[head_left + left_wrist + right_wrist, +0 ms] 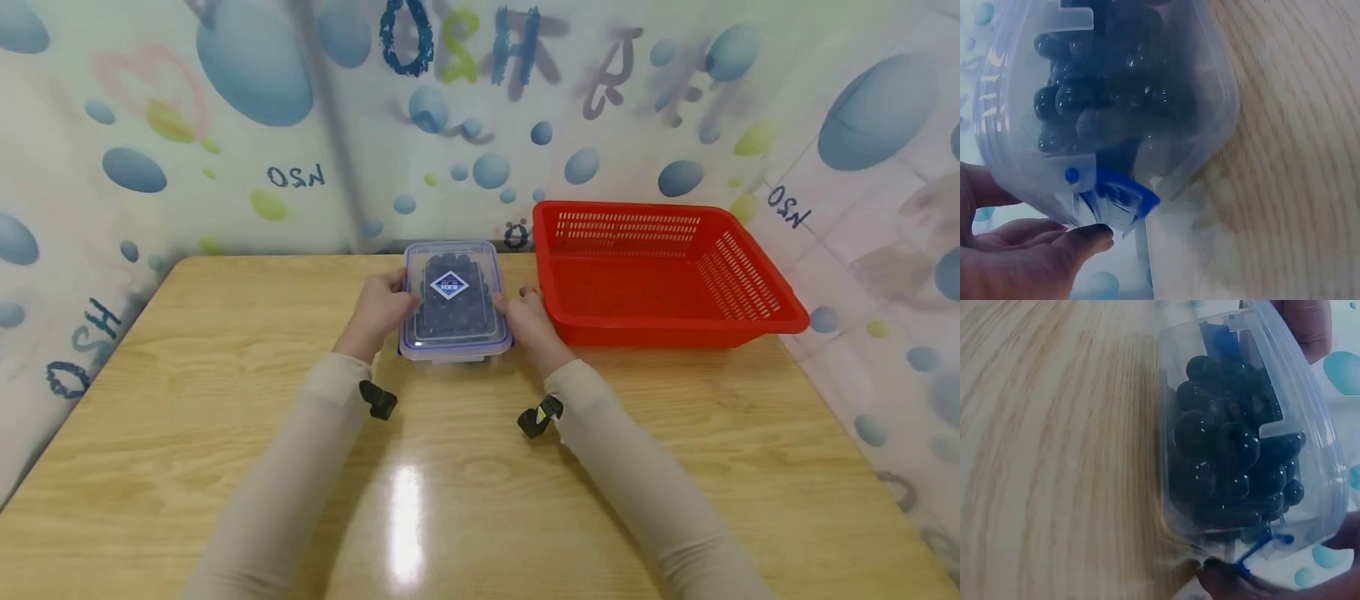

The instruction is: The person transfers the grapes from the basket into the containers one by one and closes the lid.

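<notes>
A clear plastic food container (pixel 459 332) with a see-through lid and a blue diamond label (pixel 450 285) stands on the table. Dark, glossy round pieces like grapes or blueberries (pixel 1216 444) fill much of it. My left hand (pixel 380 312) grips its left side, thumb over the lid's edge. The left wrist view has that thumb beside a blue-edged side latch (pixel 1124 195), which juts out from the wall. On the opposite side my right hand (pixel 531 327) holds the container, thumb at the lid's rim. Close to the right fingers is another blue latch part (pixel 1249 555).
Right of the container sits a red plastic basket (pixel 637 335) with slotted walls, close beside my right hand. The wooden table (pixel 247 333) meets a curtain (pixel 360 192) printed with blue and green spots at its back edge.
</notes>
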`<state>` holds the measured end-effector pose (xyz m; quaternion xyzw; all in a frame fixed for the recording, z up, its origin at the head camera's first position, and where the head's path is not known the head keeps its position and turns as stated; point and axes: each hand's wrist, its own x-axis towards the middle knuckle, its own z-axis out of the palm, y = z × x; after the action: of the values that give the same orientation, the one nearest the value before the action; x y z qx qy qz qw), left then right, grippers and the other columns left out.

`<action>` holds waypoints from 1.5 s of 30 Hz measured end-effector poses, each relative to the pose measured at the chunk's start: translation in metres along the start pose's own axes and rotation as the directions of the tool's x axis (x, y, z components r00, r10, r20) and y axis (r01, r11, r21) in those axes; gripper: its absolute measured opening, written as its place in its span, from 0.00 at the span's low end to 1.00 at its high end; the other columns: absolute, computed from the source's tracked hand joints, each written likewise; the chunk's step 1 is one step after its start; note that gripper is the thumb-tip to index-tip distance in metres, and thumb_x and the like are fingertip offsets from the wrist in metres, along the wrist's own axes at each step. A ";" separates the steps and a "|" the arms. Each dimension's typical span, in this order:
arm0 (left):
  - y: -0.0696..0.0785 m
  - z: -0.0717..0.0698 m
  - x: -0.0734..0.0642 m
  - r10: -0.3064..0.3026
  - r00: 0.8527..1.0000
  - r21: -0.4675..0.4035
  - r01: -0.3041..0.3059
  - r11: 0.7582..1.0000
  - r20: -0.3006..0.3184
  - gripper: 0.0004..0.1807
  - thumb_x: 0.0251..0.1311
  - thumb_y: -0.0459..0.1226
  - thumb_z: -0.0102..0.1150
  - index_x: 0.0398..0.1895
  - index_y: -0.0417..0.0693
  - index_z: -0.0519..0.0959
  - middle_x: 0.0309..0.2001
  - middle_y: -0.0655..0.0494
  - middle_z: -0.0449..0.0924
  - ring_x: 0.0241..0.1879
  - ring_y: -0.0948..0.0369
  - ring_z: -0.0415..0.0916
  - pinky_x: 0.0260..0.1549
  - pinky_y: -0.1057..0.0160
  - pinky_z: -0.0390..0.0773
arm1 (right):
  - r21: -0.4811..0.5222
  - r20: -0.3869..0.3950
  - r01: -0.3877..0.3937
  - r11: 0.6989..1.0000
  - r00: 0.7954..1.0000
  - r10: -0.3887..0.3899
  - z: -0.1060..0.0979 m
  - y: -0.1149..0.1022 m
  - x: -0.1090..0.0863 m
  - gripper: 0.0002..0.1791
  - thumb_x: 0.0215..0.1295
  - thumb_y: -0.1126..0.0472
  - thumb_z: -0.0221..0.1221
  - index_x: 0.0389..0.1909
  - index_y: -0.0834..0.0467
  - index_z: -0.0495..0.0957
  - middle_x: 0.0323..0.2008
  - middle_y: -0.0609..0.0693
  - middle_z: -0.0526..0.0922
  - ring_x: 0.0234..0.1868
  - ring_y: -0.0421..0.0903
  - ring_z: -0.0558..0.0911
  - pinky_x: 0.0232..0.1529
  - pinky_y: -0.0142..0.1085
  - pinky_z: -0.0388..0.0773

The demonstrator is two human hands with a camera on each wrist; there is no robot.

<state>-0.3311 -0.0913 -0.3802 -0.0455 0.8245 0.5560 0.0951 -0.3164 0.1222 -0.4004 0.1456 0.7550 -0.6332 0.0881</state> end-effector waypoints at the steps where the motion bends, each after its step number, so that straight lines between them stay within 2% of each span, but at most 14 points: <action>1: -0.001 -0.001 0.000 -0.004 1.000 0.001 0.004 1.000 0.000 0.34 0.65 0.29 0.52 0.74 0.34 0.55 0.71 0.38 0.60 0.69 0.48 0.59 0.65 0.54 0.63 | -0.013 -0.014 0.012 1.000 1.000 -0.013 0.002 0.001 0.001 0.38 0.73 0.55 0.52 0.76 0.65 0.47 0.74 0.60 0.55 0.72 0.53 0.57 0.72 0.45 0.52; 5: -0.007 -0.006 0.000 -0.048 0.999 -0.004 0.048 0.999 0.000 0.37 0.67 0.34 0.54 0.74 0.29 0.51 0.72 0.34 0.54 0.71 0.46 0.54 0.67 0.52 0.59 | -0.115 -0.094 0.115 0.987 0.988 -0.126 0.011 0.005 0.001 0.35 0.74 0.57 0.53 0.74 0.68 0.54 0.70 0.63 0.62 0.69 0.55 0.64 0.69 0.45 0.59; 7: -0.010 -0.009 0.001 -0.063 0.998 -0.003 0.063 0.998 -0.002 0.41 0.68 0.36 0.55 0.75 0.30 0.46 0.75 0.35 0.47 0.73 0.46 0.47 0.69 0.52 0.54 | -0.158 -0.118 0.154 0.975 0.978 -0.174 0.015 0.005 0.000 0.33 0.74 0.57 0.54 0.72 0.68 0.57 0.69 0.62 0.66 0.68 0.55 0.67 0.67 0.46 0.63; 8: -0.012 -0.010 0.001 -0.066 0.998 -0.008 0.066 0.998 -0.004 0.41 0.68 0.37 0.55 0.75 0.30 0.46 0.75 0.35 0.47 0.73 0.46 0.47 0.69 0.51 0.54 | -0.167 -0.125 0.169 0.971 0.974 -0.191 0.017 0.005 0.000 0.32 0.74 0.57 0.54 0.72 0.68 0.59 0.68 0.61 0.68 0.67 0.54 0.68 0.67 0.46 0.64; 12: -0.014 -0.012 0.001 -0.064 0.998 -0.010 0.064 0.998 -0.005 0.41 0.67 0.37 0.56 0.75 0.30 0.47 0.74 0.35 0.47 0.73 0.46 0.48 0.69 0.50 0.54 | -0.158 -0.130 0.213 0.964 0.964 -0.234 0.022 0.006 -0.002 0.27 0.74 0.59 0.54 0.69 0.65 0.66 0.64 0.57 0.74 0.63 0.51 0.73 0.63 0.44 0.69; 17: -0.013 -0.015 -0.001 -0.076 0.997 -0.008 0.076 0.997 -0.014 0.41 0.67 0.38 0.57 0.75 0.29 0.47 0.74 0.35 0.47 0.73 0.47 0.47 0.69 0.50 0.54 | -0.156 -0.123 0.236 0.959 0.959 -0.256 0.025 0.003 -0.007 0.26 0.74 0.60 0.54 0.69 0.64 0.67 0.63 0.55 0.75 0.61 0.49 0.75 0.61 0.43 0.71; 22: -0.009 -0.017 -0.002 -0.094 0.995 -0.021 0.094 0.995 -0.019 0.41 0.67 0.37 0.56 0.74 0.28 0.48 0.74 0.35 0.49 0.72 0.46 0.49 0.69 0.51 0.54 | -0.245 -0.141 0.271 0.931 0.940 -0.310 0.026 -0.003 -0.010 0.26 0.73 0.61 0.54 0.68 0.66 0.67 0.63 0.57 0.75 0.62 0.50 0.75 0.61 0.43 0.72; 25: -0.010 -0.019 -0.003 -0.131 0.991 -0.043 0.130 0.991 -0.003 0.42 0.69 0.39 0.56 0.75 0.28 0.46 0.74 0.35 0.51 0.70 0.47 0.56 0.68 0.52 0.58 | -0.287 -0.141 0.288 0.914 0.931 -0.337 0.028 -0.005 -0.011 0.25 0.73 0.61 0.53 0.67 0.66 0.68 0.62 0.58 0.75 0.62 0.50 0.75 0.61 0.43 0.72; 29: -0.015 -0.020 -0.002 -0.184 0.982 -0.096 0.188 0.977 0.049 0.44 0.69 0.43 0.57 0.75 0.29 0.45 0.69 0.35 0.61 0.63 0.48 0.67 0.63 0.55 0.67 | -0.313 -0.131 0.285 0.906 0.932 -0.339 0.029 -0.003 -0.010 0.24 0.74 0.62 0.53 0.67 0.66 0.69 0.62 0.57 0.75 0.62 0.50 0.75 0.61 0.44 0.72; 31: -0.018 -0.020 -0.002 -0.199 0.979 -0.096 0.203 0.974 0.052 0.45 0.69 0.45 0.58 0.75 0.29 0.47 0.67 0.36 0.64 0.62 0.48 0.68 0.63 0.54 0.67 | -0.325 -0.121 0.281 0.903 0.935 -0.335 0.028 -0.001 -0.009 0.24 0.74 0.61 0.52 0.68 0.65 0.68 0.63 0.57 0.75 0.62 0.50 0.74 0.61 0.44 0.71; 34: -0.020 -0.018 -0.001 -0.181 0.983 -0.068 0.182 0.981 0.024 0.42 0.68 0.46 0.58 0.74 0.30 0.52 0.65 0.37 0.66 0.63 0.47 0.67 0.63 0.52 0.67 | -0.336 -0.105 0.270 0.903 0.941 -0.320 0.027 0.000 -0.005 0.25 0.75 0.61 0.52 0.69 0.65 0.67 0.65 0.56 0.73 0.64 0.51 0.72 0.62 0.45 0.70; 38: -0.017 -0.012 -0.002 -0.085 0.994 -0.034 0.083 0.996 -0.064 0.35 0.68 0.41 0.59 0.70 0.30 0.60 0.63 0.36 0.70 0.59 0.47 0.72 0.58 0.52 0.73 | -0.329 -0.096 0.241 0.913 0.954 -0.286 0.026 0.001 -0.001 0.28 0.75 0.58 0.53 0.71 0.64 0.64 0.68 0.55 0.69 0.67 0.50 0.69 0.63 0.45 0.68; 41: -0.014 -0.007 -0.004 -0.013 0.991 0.012 0.015 1.000 -0.136 0.31 0.66 0.37 0.59 0.67 0.27 0.65 0.59 0.34 0.73 0.55 0.47 0.75 0.54 0.53 0.77 | -0.333 -0.094 0.227 0.915 0.958 -0.272 0.027 0.002 0.001 0.28 0.75 0.57 0.54 0.71 0.63 0.64 0.68 0.55 0.69 0.67 0.49 0.69 0.64 0.44 0.67; 45: -0.010 -0.005 -0.005 0.043 0.979 0.126 -0.018 0.992 -0.199 0.26 0.64 0.34 0.57 0.62 0.26 0.70 0.53 0.33 0.78 0.49 0.49 0.78 0.49 0.54 0.80 | -0.362 -0.089 0.235 0.902 0.955 -0.284 0.030 -0.001 0.001 0.28 0.74 0.57 0.54 0.70 0.63 0.65 0.68 0.55 0.69 0.67 0.49 0.69 0.64 0.44 0.67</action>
<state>-0.3253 -0.0999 -0.3870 -0.0830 0.8633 0.4977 0.0055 -0.3194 0.0925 -0.4059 0.0695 0.8718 -0.4842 -0.0257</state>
